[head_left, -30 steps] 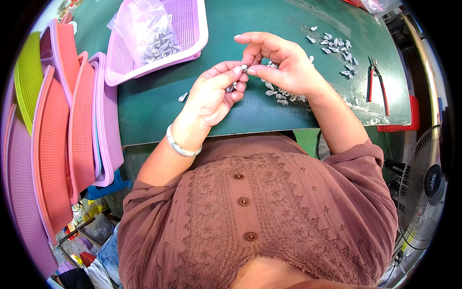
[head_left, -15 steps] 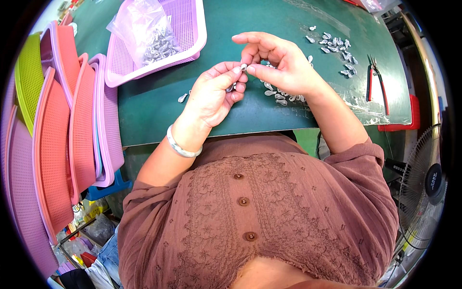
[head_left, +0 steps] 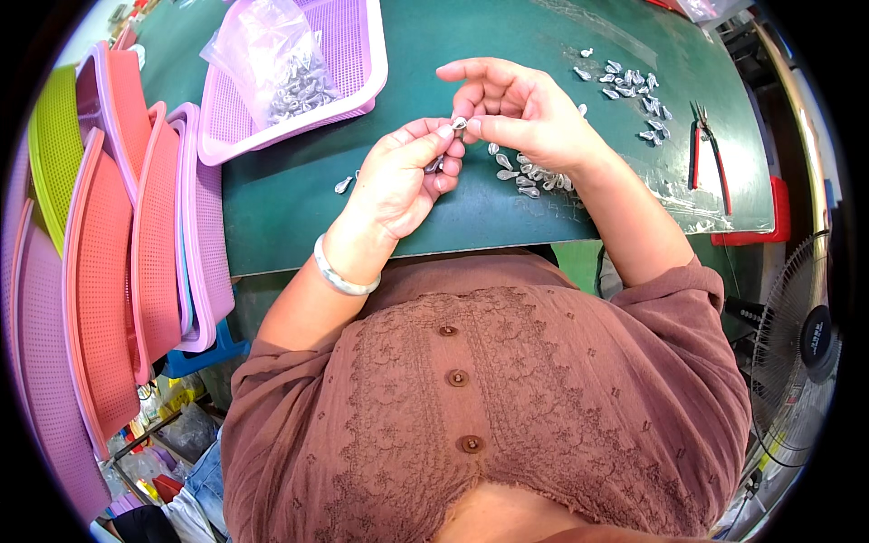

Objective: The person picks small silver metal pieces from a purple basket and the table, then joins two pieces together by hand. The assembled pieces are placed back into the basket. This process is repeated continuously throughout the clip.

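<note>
My left hand (head_left: 398, 172), with a pale bangle at its wrist, pinches a small silver teardrop-shaped metal piece (head_left: 459, 124) between thumb and fingers. Another grey piece (head_left: 434, 165) shows partly under its curled fingers. My right hand (head_left: 534, 113) meets the same piece with its thumb and bent fingers, while its index finger sticks out above. Several similar silver pieces (head_left: 529, 179) lie in a pile under my right hand, which hides part of them. One loose piece (head_left: 343, 185) rests beside my left wrist.
More silver pieces (head_left: 634, 86) are scattered at the right of the green table (head_left: 434, 36), near red-handled pliers (head_left: 711, 158). A purple basket (head_left: 362, 90) with a bag of pieces (head_left: 299, 86) stands far left. Stacked coloured baskets (head_left: 100, 271) crowd the left; a fan (head_left: 797, 344) stands right.
My right hand has shifted very slightly at the metal piece, uncovering a little more of the pile below. My left hand keeps its pinch in the same place.
</note>
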`<state>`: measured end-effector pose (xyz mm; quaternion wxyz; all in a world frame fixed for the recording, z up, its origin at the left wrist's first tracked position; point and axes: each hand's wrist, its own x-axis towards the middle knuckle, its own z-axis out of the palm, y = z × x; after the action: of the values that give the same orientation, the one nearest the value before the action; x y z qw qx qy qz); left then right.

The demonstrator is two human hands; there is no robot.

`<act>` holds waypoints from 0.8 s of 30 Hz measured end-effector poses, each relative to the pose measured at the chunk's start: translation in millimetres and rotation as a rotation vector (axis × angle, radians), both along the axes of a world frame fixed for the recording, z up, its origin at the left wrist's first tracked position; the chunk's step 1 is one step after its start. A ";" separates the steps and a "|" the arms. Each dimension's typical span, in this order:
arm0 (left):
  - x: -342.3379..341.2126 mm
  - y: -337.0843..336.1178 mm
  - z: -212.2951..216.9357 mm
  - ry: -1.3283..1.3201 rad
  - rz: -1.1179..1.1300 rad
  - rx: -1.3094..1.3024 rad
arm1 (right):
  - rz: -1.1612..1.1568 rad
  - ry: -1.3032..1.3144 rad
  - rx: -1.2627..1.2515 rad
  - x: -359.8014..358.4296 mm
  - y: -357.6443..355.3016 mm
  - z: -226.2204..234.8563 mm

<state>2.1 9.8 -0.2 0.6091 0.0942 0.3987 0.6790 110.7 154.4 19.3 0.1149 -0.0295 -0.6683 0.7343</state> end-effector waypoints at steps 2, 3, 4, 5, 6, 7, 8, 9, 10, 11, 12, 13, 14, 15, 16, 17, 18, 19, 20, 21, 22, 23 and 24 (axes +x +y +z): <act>-0.1 0.1 0.2 -0.003 -0.008 -0.001 | -0.001 -0.002 -0.010 0.0 0.0 -0.1; 0.1 0.1 0.9 -0.004 -0.009 -0.003 | -0.002 -0.003 -0.015 0.0 0.0 -0.1; 0.4 0.1 1.6 -0.005 -0.009 -0.005 | -0.002 -0.006 -0.022 0.0 -0.1 0.3; 1.0 0.2 2.8 -0.001 -0.008 -0.010 | -0.003 -0.008 -0.028 -0.1 -0.1 0.7; 1.8 0.5 4.2 0.003 -0.007 -0.016 | -0.004 -0.011 -0.035 -0.1 -0.2 0.9; 2.2 0.6 4.9 0.007 -0.006 -0.021 | -0.001 -0.005 -0.043 -0.2 -0.3 0.5; 2.1 0.7 4.7 0.010 -0.009 -0.022 | 0.001 0.000 -0.051 -0.2 -0.5 0.0; 1.8 0.8 4.2 0.012 -0.011 -0.024 | 0.003 0.005 -0.060 -0.2 -0.5 -0.4; 1.7 0.9 4.0 0.014 -0.014 -0.025 | 0.002 -0.002 -0.065 -0.4 0.3 -0.7; 2.2 1.1 4.0 0.014 -0.012 -0.023 | 0.002 -0.010 -0.070 -0.6 1.7 -1.2; 3.1 1.2 4.3 0.013 -0.010 -0.021 | 0.001 -0.017 -0.075 -0.6 2.4 -1.5; 3.7 1.3 4.3 0.012 -0.008 -0.019 | -0.002 -0.010 -0.078 -0.4 1.8 -1.5; 3.2 1.4 4.1 -0.005 -0.013 -0.015 | -0.005 -0.002 -0.081 -0.2 1.1 -1.3; 2.2 1.4 3.4 -0.022 -0.018 -0.010 | -0.007 0.005 -0.084 -0.2 0.5 -1.2; 1.2 1.3 2.8 -0.039 -0.024 -0.006 | -0.008 0.012 -0.073 -0.4 0.4 -1.3; 0.5 1.1 2.2 -0.058 -0.031 0.004 | -0.008 0.018 -0.062 -0.7 0.0 -1.8; -0.2 0.8 1.7 -0.078 -0.037 0.014 | -0.009 0.024 -0.052 -0.8 -0.3 -2.1; -0.7 0.4 1.1 -0.098 -0.044 0.024 | -0.008 0.020 -0.052 -0.7 -0.6 -1.7; -1.2 0.0 0.2 -0.130 -0.052 0.033 | -0.008 0.017 -0.051 -0.3 -1.1 -0.8; -1.6 -0.4 -0.9 -0.163 -0.060 0.042 | -0.008 0.014 -0.050 0.0 -1.4 -0.2; -1.9 -0.7 -1.5 -0.195 -0.067 0.051 | -0.008 0.012 -0.048 0.2 -1.5 0.1; -2.1 -0.9 -1.5 -0.202 -0.072 0.056 | -0.008 0.010 -0.047 0.2 -1.6 0.3; -2.3 -1.0 -1.5 -0.209 -0.077 0.062 | -0.008 0.008 -0.045 0.3 -1.7 0.5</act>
<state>-0.3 8.8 -1.7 0.6698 0.0569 0.3080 0.6733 111.0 152.7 19.8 0.1200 -0.0318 -0.6510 0.7488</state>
